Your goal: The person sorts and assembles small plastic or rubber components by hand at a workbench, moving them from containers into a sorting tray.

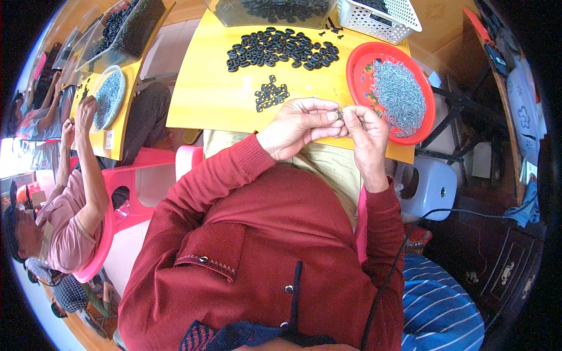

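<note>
My left hand (301, 126) and my right hand (367, 133) meet fingertip to fingertip just above the near edge of a yellow table (202, 96). Between the fingers is a small dark part (338, 112), too small to tell in detail. Both sleeves are dark red. A small cluster of black ring-shaped pieces (271, 95) lies just beyond my left hand. A larger spread of the same black pieces (281, 50) lies further back. A red round tray (358, 67) heaped with small silver metal bits (400, 93) sits right of my hands.
A clear tub of black pieces (275, 11) and a white basket (380, 14) stand at the table's far edge. On my left another person (70, 199) sits in a pink chair (126, 187) at a second yellow table with a round tray (108, 96). A white stool (430, 187) stands to my right.
</note>
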Demonstrator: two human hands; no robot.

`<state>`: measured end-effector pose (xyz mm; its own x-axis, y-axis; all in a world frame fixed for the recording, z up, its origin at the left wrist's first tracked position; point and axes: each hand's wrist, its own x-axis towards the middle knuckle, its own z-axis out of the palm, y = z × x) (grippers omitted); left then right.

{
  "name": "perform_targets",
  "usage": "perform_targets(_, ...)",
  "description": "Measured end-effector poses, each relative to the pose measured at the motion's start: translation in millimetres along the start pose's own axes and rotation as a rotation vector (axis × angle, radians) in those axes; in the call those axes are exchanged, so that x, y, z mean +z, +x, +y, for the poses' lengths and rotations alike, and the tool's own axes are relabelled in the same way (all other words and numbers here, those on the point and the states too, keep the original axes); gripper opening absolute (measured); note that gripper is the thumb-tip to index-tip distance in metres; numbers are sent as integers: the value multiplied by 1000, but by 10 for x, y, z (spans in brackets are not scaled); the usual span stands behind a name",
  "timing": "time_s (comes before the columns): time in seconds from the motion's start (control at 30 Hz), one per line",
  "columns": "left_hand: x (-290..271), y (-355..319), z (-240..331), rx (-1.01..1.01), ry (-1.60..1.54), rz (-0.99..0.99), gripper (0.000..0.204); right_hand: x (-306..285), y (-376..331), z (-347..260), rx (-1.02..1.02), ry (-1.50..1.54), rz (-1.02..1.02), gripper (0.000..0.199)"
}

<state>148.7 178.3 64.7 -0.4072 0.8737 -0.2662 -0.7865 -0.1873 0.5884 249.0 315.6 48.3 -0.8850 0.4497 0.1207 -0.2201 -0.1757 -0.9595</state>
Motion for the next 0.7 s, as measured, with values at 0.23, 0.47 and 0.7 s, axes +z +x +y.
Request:
perform_targets(0.23, -13, -4, -12, 15, -6, 20, 20, 13, -1, -8, 13, -7, -1, 15)
perform_targets(0.47, -52, -3, -31, 41, -11, 45, 17, 0, 3, 38, 20, 19, 58, 16)
perform_targets(0.7, -41, -13, -22, 46, -3, 54, 18, 6, 6, 27, 32, -2, 16, 17)
